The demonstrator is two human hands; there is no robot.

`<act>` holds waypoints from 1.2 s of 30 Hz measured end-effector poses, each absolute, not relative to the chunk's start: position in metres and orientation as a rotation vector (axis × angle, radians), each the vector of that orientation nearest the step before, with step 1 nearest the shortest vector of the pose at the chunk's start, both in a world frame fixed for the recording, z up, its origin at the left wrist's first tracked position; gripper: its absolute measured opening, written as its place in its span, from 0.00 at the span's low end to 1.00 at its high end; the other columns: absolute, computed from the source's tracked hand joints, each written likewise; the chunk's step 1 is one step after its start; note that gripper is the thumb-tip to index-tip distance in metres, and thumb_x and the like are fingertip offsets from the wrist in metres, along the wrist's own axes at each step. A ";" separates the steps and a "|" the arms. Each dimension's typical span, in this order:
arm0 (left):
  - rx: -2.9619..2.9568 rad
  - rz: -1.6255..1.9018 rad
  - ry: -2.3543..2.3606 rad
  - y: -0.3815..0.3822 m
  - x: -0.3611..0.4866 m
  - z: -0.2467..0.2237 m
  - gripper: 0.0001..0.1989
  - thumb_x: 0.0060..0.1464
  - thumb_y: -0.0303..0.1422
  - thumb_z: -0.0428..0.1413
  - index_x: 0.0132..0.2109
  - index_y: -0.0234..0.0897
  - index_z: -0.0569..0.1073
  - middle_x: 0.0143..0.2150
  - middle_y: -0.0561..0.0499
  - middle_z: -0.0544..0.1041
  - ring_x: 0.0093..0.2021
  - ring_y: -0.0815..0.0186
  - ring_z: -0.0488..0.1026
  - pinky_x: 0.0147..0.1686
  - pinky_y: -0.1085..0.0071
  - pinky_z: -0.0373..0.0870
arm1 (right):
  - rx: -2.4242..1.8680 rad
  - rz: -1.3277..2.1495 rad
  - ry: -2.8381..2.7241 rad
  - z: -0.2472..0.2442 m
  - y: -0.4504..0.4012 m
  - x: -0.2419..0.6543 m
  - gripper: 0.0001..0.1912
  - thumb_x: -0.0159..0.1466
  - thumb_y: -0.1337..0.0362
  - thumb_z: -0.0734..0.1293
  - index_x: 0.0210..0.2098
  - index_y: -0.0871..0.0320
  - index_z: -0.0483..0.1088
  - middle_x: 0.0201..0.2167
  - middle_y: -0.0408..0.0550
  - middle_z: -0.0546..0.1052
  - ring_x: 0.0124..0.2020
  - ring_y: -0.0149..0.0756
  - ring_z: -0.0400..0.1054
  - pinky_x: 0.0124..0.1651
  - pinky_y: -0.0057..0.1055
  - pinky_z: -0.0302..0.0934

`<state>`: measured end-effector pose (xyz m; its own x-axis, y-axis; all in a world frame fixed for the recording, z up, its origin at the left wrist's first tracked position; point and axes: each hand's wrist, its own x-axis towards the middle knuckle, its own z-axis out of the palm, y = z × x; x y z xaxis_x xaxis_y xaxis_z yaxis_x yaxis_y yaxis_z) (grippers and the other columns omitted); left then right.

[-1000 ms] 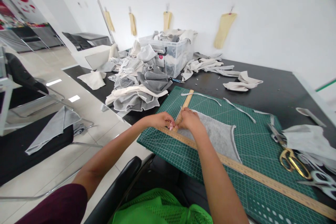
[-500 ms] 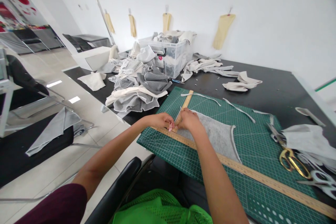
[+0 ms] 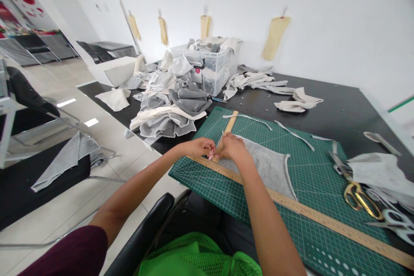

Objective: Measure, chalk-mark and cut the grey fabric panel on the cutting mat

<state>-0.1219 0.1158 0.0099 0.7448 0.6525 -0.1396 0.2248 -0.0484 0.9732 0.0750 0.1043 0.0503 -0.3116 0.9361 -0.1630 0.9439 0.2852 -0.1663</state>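
Note:
My left hand is closed, its fingers curled round a small pink object whose kind I cannot make out. It sits at the left edge of a short wooden ruler, close to the fabric's edge. My right hand bends its fingers over that ruler and holds it down on a piece of grey fabric. A long wooden ruler runs along the fabric's near edge, meeting the short one near my hands. All of this lies on a green cutting mat. My fingers hide part of the fabric's left edge.
Thin fabric strips lie across the mat. Gold-handled scissors and white-handled scissors rest at the right beside fabric scraps. Behind the mat stand a fabric heap and a clear plastic bin. A pen lies nearby.
My left hand has shifted very slightly away from me along the short ruler with the pink object. My right hand and the rulers look unmoved.

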 end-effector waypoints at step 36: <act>1.809 0.503 0.795 0.122 -0.126 0.035 0.07 0.58 0.33 0.59 0.37 0.33 0.79 0.33 0.51 0.79 0.35 0.68 0.74 0.41 0.72 0.69 | 1.827 -0.376 2.480 0.054 0.103 0.075 0.34 0.52 0.52 0.80 0.53 0.61 0.74 0.59 0.61 0.71 0.60 0.53 0.66 0.57 0.41 0.60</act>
<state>-0.1257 0.1225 0.0352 0.6910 0.7222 -0.0304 0.2817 -0.2304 0.9314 0.0748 0.1031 0.0536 -0.3062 0.9360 -0.1735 0.9454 0.2777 -0.1706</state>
